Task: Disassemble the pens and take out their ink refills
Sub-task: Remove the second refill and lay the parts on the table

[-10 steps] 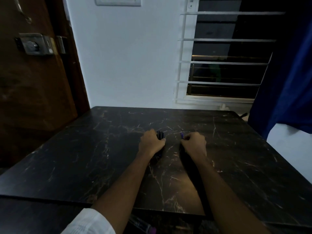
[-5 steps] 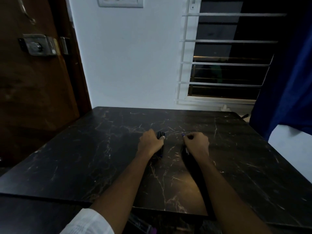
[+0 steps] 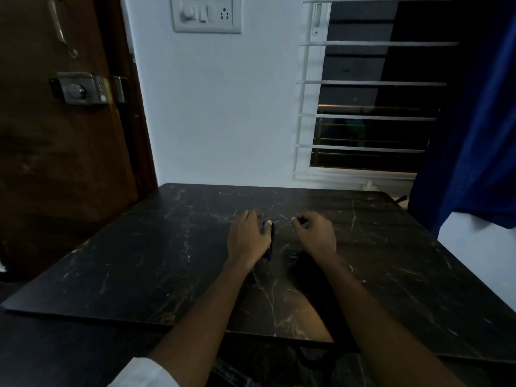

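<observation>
My left hand [image 3: 247, 237] lies on the black marble table [image 3: 139, 261], its fingers stretched forward. Its thumb rests on a dark bundle of pens [image 3: 270, 241] lying along the hand's right side. A little to the right, my right hand [image 3: 317, 233] has its fingers curled and pinches a small pen piece [image 3: 295, 219] at its fingertips. Most of that piece is hidden, and the dim light leaves its shape unclear. A small dark bit [image 3: 293, 255] lies on the table between my wrists.
The table stands against a white wall, with a wooden door [image 3: 55, 135] at the left. A barred window [image 3: 363, 107] and a blue curtain [image 3: 474, 121] are at the right. A switch plate [image 3: 206, 12] hangs above.
My left hand has loosened from a fist around the pens, and its fingers now lie stretched forward. The right hand has stayed curled and shifted slightly. The camera has tilted up a little.
</observation>
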